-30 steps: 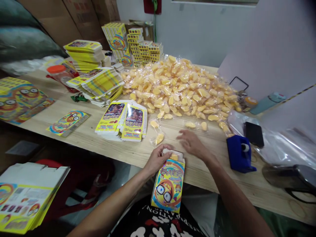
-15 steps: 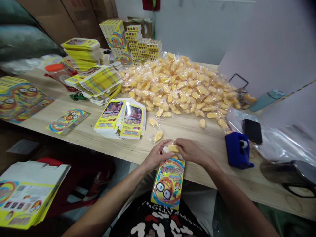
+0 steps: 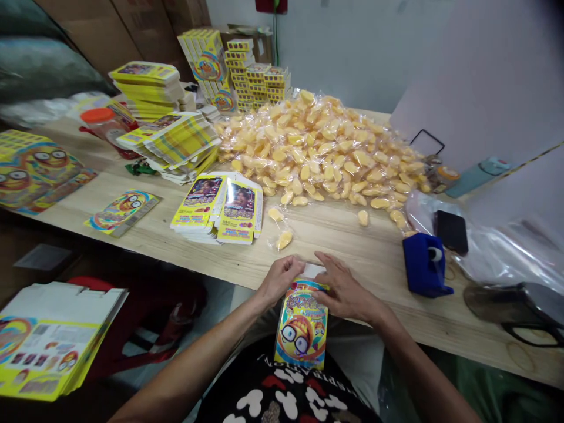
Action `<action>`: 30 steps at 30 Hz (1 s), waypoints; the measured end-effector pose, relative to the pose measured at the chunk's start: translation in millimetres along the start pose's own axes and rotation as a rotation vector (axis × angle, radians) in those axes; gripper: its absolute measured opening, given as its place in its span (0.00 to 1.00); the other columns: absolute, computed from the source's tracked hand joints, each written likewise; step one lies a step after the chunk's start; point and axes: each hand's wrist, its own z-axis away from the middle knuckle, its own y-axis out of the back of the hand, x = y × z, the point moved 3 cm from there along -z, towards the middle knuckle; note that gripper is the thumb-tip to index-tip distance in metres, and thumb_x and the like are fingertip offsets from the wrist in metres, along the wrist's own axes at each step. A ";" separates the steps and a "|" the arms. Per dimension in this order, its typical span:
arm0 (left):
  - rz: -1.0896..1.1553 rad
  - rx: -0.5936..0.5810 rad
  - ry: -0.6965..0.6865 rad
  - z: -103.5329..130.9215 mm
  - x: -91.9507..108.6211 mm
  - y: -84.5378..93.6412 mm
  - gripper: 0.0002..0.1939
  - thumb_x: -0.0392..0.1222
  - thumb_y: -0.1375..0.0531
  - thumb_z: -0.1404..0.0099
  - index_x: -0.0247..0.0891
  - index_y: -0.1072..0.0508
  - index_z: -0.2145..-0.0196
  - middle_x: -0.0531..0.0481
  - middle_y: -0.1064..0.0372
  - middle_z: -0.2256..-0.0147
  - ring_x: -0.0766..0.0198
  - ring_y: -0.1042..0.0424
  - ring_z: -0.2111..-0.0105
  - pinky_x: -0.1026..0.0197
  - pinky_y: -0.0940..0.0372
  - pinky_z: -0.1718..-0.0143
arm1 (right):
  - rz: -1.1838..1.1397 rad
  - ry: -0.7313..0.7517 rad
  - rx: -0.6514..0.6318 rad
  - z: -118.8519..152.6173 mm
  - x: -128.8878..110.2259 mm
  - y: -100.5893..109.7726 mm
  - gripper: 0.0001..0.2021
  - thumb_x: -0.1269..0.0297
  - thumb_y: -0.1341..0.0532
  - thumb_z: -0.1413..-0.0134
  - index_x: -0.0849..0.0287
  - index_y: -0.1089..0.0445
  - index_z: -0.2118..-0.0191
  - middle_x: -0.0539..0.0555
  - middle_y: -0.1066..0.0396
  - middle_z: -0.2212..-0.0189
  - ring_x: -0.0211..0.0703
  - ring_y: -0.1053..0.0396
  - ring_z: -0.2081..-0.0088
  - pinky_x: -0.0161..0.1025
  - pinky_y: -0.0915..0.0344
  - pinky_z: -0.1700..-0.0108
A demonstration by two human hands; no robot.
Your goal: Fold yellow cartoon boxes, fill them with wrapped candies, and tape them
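A yellow printed cardboard box with a cartoon face in glasses leans upright between my lap and the table edge. Its white top flap stands up. My left hand has its fingers closed at the flap's left corner. At the right, my right hand straddles the box's top, index finger along the flap and thumb on the printed front. What lies inside the box is hidden. Just beyond the hands, two wrapped yellow pieces rest on the table.
A big heap of clear-wrapped yellow pieces covers the table's back. Flat cartons lie left of centre, with carton stacks behind. At right are a blue tape dispenser, a black phone and a dark mug.
The wrapped yellow piece held over the box top is out of sight now. My left fingers have closed at the flap, and my right hand has lowered its thumb onto the box front.
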 end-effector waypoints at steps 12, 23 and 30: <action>-0.143 -0.025 -0.727 3.1 116.6 -16.8 0.13 0.35 0.43 0.31 0.41 0.40 0.51 0.46 0.32 0.56 0.60 0.32 0.58 0.58 0.37 0.54 | -0.210 0.046 0.915 12.5 -19.4 35.2 0.21 0.72 0.41 0.38 0.50 0.43 0.43 0.58 0.35 0.49 0.48 0.32 0.53 0.46 0.30 0.52; -0.431 0.182 -1.086 -3.9 74.1 5.3 0.10 0.33 0.39 0.31 0.40 0.23 0.53 0.44 0.25 0.53 0.56 0.26 0.50 0.54 0.32 0.48 | 0.072 0.237 0.732 -1.9 -0.1 44.3 0.21 0.81 0.50 0.37 0.58 0.38 0.43 0.64 0.38 0.47 0.55 0.37 0.41 0.55 0.31 0.44; -0.201 0.059 -0.851 -10.8 79.2 1.6 0.14 0.37 0.41 0.28 0.42 0.29 0.46 0.47 0.29 0.57 0.63 0.28 0.59 0.61 0.32 0.58 | -0.056 0.212 0.774 -4.2 3.3 51.7 0.26 0.79 0.47 0.36 0.55 0.47 0.35 0.62 0.36 0.47 0.48 0.32 0.49 0.48 0.29 0.50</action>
